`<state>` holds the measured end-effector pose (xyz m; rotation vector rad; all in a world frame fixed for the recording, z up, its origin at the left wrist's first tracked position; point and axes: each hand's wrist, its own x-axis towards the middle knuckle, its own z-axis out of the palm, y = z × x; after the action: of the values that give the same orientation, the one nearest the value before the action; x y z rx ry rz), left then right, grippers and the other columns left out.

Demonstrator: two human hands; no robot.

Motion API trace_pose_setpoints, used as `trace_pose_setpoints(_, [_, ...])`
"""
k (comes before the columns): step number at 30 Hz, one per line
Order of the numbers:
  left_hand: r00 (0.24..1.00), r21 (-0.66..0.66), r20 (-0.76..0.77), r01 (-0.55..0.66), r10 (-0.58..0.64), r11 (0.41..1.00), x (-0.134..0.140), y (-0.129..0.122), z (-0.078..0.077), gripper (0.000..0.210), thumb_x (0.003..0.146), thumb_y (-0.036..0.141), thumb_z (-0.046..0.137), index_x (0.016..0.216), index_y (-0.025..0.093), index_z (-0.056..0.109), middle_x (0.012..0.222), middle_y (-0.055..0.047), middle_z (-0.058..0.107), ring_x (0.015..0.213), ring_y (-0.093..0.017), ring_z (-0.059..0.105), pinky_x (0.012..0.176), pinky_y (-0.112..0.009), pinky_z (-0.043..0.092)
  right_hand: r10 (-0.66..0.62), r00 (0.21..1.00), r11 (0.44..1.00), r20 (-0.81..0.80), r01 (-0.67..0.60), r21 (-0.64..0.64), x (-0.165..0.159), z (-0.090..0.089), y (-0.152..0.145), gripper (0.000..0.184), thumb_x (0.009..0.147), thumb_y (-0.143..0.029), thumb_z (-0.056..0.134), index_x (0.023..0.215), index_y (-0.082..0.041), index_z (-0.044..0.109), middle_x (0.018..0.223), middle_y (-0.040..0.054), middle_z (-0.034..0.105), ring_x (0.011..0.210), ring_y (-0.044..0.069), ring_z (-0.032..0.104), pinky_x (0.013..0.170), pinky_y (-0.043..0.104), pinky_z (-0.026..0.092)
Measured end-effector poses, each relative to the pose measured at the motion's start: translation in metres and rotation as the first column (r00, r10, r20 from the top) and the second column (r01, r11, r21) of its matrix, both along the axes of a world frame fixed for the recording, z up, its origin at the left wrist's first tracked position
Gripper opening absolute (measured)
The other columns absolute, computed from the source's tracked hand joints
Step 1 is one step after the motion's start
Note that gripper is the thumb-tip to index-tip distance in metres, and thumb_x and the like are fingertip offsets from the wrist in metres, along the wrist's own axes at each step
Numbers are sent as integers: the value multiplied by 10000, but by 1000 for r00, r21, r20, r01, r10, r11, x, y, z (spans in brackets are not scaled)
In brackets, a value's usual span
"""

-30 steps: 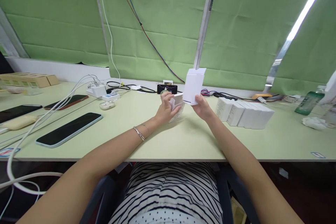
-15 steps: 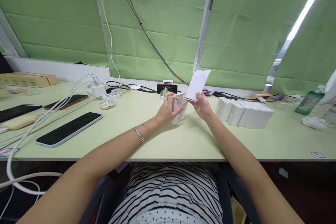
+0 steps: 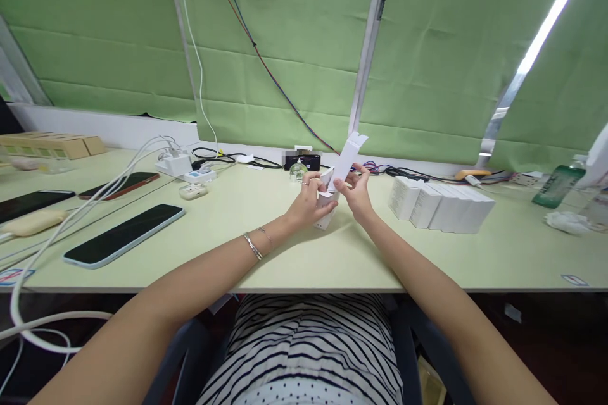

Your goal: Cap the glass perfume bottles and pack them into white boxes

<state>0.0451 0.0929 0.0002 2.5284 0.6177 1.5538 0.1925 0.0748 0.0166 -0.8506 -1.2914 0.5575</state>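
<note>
White folded cardboard piece point(image 3: 347, 159) is held, tilted, by the right hand point(image 3: 357, 195), its lower end at the mouth of the small white cardboard box point(image 3: 325, 222) that the left hand point(image 3: 308, 204) grips. White rectangular cardboard boxes point(image 3: 441, 207) stand in a row right of the right hand.

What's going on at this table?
A person is handling white packaging at the table. The left hand holds a small white box; the right hand holds a white card at its top. Fingers hide whether the card is inside. More white boxes stand to the right; a phone lies to the left.
</note>
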Motion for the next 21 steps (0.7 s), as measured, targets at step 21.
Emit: trace_pose_setpoints(21, [1000,81,-26,3,-1,997,1,-1,0,317,762,275,594,908,219,319,1068,-109,336,1206,-282,324,729,-361,527,-314,861,950,400,286,130,-3,1,-12,508,694,-544,570,1043,-218,397,1097,90,501,1050,248,475,937,433,329])
